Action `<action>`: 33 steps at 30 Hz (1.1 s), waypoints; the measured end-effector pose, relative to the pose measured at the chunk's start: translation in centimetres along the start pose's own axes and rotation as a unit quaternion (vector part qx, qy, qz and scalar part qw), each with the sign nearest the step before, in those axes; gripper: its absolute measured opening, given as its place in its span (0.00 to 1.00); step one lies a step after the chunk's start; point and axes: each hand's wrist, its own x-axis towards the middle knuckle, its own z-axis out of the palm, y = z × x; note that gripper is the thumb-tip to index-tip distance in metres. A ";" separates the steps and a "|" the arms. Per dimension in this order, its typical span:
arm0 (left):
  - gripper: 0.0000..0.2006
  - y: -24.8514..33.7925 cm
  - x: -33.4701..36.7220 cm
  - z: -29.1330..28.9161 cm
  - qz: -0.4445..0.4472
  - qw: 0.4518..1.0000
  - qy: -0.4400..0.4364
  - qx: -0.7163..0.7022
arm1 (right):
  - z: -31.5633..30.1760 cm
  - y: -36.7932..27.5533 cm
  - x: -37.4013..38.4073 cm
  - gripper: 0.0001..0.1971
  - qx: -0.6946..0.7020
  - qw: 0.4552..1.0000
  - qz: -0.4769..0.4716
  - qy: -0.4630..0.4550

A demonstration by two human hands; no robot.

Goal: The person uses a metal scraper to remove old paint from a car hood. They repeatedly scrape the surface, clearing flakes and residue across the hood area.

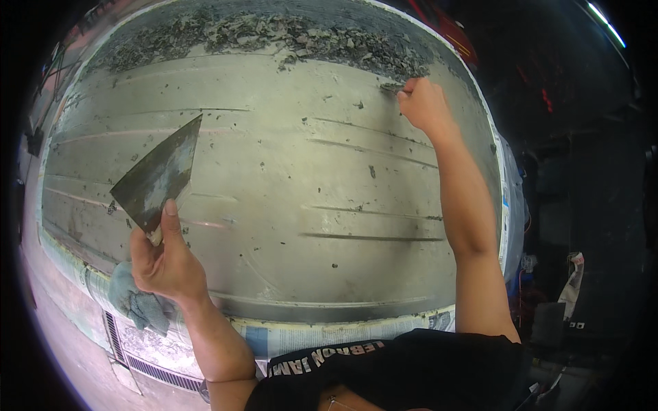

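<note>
Broad smeared grey scraper (159, 177), aslant in the left hand (168, 266) above the pale ridged panel (274, 185)

From the wearer's head, the left of two side-by-side fisheye cameras looks steeply down and forward across a broad, ridged panel (274, 178), taking in its near edge and far side. The black T-shirt (411, 370) fills the bottom rim, closest to the lens; the left hand (168, 264) sits at middle range, the right hand (423, 103) farther out. Straight edges bow toward the dark circular border.
</note>
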 end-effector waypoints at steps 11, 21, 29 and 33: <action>0.07 0.0 0.5 0.2 0.006 1.000 0.002 0.007 | -1.5 -1.2 1.6 0.15 -0.012 1.000 -0.015 -0.013; 0.07 -0.7 0.8 -0.4 -0.011 1.000 0.018 0.018 | 0.1 -0.8 2.4 0.15 0.019 1.000 0.002 0.004; 0.07 -0.7 0.6 -0.1 -0.022 0.999 0.010 0.034 | 1.2 -0.7 3.9 0.15 0.046 0.997 0.027 0.061; 0.07 -0.6 0.4 -0.2 -0.023 0.999 0.022 0.020 | 0.1 -0.3 1.6 0.15 0.036 0.999 0.015 0.001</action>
